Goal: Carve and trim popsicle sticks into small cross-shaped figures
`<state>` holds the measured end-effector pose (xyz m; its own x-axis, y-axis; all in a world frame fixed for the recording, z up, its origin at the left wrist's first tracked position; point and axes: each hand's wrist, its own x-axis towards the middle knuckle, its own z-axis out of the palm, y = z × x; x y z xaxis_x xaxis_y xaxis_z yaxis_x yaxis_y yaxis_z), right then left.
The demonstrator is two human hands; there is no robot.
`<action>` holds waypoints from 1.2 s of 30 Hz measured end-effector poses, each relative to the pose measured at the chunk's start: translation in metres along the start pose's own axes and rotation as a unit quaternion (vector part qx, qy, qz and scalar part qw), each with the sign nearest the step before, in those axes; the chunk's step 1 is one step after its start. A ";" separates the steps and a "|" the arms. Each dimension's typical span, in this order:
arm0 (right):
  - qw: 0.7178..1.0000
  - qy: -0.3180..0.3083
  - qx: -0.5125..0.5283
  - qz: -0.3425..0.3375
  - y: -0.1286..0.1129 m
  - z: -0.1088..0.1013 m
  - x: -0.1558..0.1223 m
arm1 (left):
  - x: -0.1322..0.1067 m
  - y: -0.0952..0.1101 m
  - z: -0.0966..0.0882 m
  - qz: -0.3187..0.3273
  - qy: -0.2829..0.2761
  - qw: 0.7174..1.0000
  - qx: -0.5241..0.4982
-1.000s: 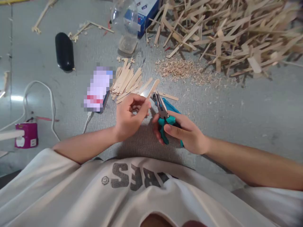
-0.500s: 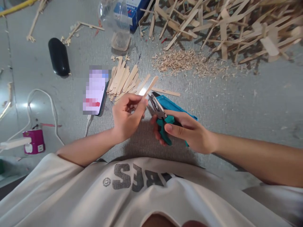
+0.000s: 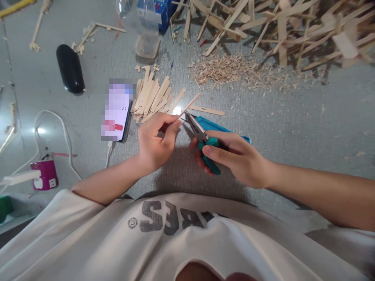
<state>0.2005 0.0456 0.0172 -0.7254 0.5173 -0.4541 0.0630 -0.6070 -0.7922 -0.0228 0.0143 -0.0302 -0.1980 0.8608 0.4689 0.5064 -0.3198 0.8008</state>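
Observation:
Between thumb and fingers, my left hand (image 3: 158,138) pinches a wooden popsicle stick (image 3: 190,105), its free end pointing up and to the right, seen nearly edge-on. My right hand (image 3: 234,156) is wrapped round the green handles of a pair of pliers (image 3: 202,134). The jaws point up-left and lie close to the stick; I cannot tell whether they touch it. Below the right hand, partly hidden, lies a blue flat object (image 3: 216,127). Just beyond the left hand is a pile of popsicle sticks (image 3: 152,93), and one loose stick (image 3: 209,111) lies behind the pliers.
A phone (image 3: 117,111) with a white cable lies left of the pile. Farther off are a black case (image 3: 70,69), a clear plastic container (image 3: 148,46), a blue box (image 3: 164,15), wood shavings (image 3: 222,70) and a large heap of sticks (image 3: 281,31). A purple adapter (image 3: 45,175) sits at left.
The held stick has turned from showing its flat face to nearly edge-on. My right hand and the pliers have shifted slightly right and up. The view has moved a little.

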 end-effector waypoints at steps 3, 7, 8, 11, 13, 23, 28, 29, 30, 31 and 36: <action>1.000 0.013 -0.011 0.004 -0.002 0.000 0.000 | 0.003 0.000 -0.001 0.010 0.000 1.000 0.016; 0.999 0.011 -0.041 -0.008 -0.002 -0.002 -0.001 | 0.005 0.004 0.000 -0.034 -0.009 0.999 -0.027; 0.999 0.006 -0.048 -0.012 -0.002 -0.002 -0.001 | 0.005 0.005 0.000 -0.065 -0.015 0.996 -0.054; 0.998 -0.024 -0.054 -0.015 -0.001 -0.004 -0.003 | 0.004 0.012 0.000 -0.161 -0.026 0.978 -0.133; 0.998 -0.048 -0.041 -0.018 0.001 -0.006 -0.004 | 0.004 0.017 -0.002 -0.203 -0.025 0.964 -0.169; 0.977 -0.173 0.104 -0.072 0.021 -0.006 -0.009 | 0.004 0.031 -0.006 -0.251 -0.060 0.938 -0.231; 0.982 -0.151 0.017 -0.110 0.006 -0.012 -0.017 | 0.009 0.026 -0.005 -0.319 -0.036 0.919 -0.231; 0.984 -0.136 0.049 -0.103 0.006 -0.012 -0.016 | 0.009 0.026 -0.004 -0.309 -0.033 0.923 -0.225; 0.983 -0.136 0.081 -0.094 0.008 -0.012 -0.014 | 0.008 0.026 -0.004 -0.297 -0.034 0.928 -0.221; 0.979 -0.146 0.107 -0.089 0.011 -0.011 -0.011 | 0.006 0.027 -0.003 -0.283 -0.036 0.934 -0.216; 0.968 -0.196 0.152 -0.032 0.024 -0.010 0.001 | -0.001 0.028 -0.002 -0.218 -0.022 0.955 -0.200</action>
<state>0.2079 0.0376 -0.0061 -0.9297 0.3259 -0.1713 -0.1508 -0.7615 -0.6303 -0.0101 0.0032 -0.0075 -0.2765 0.9598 0.0490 0.0200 -0.0452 0.9988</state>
